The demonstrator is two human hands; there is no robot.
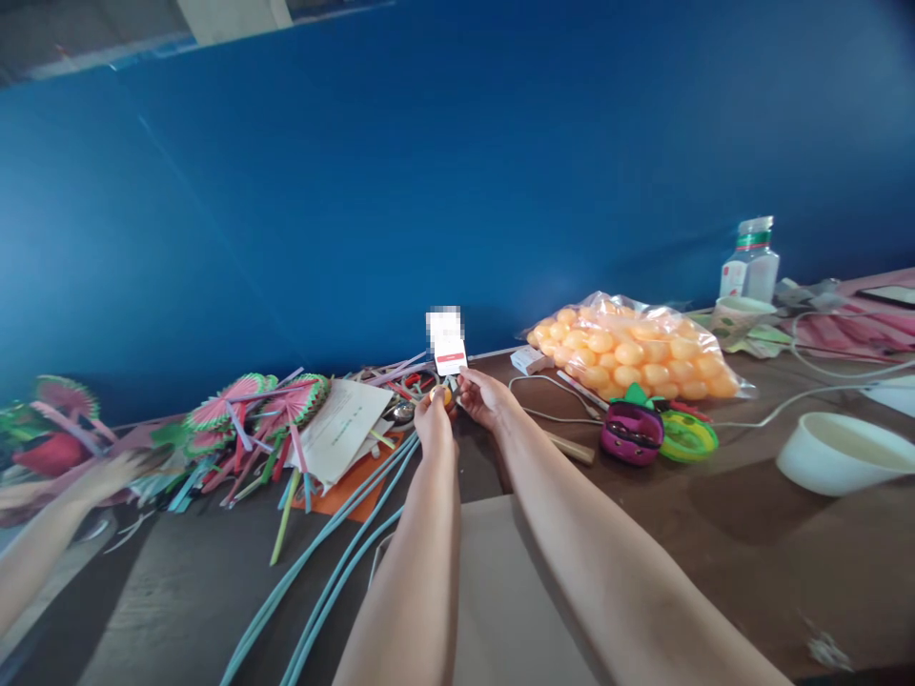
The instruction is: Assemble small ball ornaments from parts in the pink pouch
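Note:
Both my arms reach forward over the brown table. My left hand [433, 419] is closed in a pinch around a small yellow-orange thing [446, 395], too small to name. Beside it, my right hand [487, 398] is closed too, fingertips together at the lower edge of a lit phone [450, 348]; what they hold, if anything, is hidden. The phone leans upright against the blue wall, its screen partly blurred. Left of my hands, a round metal piece [403, 412] lies near a white printed sheet [341, 429].
Light-blue tubes [321, 562] run along the left. Watermelon-patterned paper fans [235, 414] lie beyond them, near another person's hand [129, 469]. Rightward are a bag of orange balls [629, 353], a purple pouch [630, 433], a white bowl [822, 467], a bottle [750, 267] and cables.

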